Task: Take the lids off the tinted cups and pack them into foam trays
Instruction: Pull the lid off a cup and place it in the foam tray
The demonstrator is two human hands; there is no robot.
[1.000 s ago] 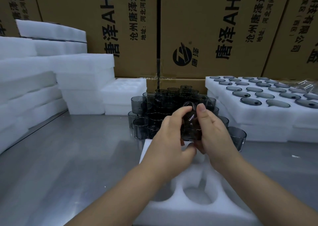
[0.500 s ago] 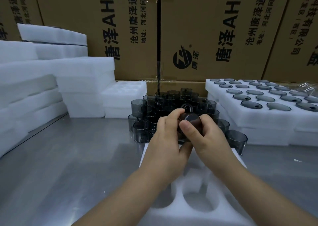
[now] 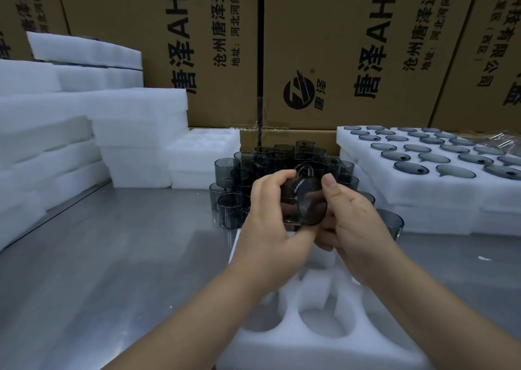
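Both hands hold one dark tinted cup (image 3: 290,197) above the foam tray (image 3: 318,338) in front of me. My left hand (image 3: 270,223) grips the cup's body from the left. My right hand (image 3: 352,223) pinches its round smoky lid (image 3: 311,203), which faces me tilted, with the thumb up at its right edge. Behind the hands stands a heap of tinted cups (image 3: 282,166) on the metal table. The tray's near round pockets hold nothing; its far end is hidden by my hands.
A foam tray filled with lids (image 3: 428,169) lies at the right on a foam stack. White foam stacks (image 3: 93,132) line the left side, and a pocketed tray (image 3: 205,146) sits beside them. Cardboard boxes (image 3: 352,51) wall the back. Bare steel table (image 3: 112,257) lies at left.
The cup has been turned in my hands, so its lid now faces me tilted. My right thumb has moved from across the cup's front to the lid's right edge.
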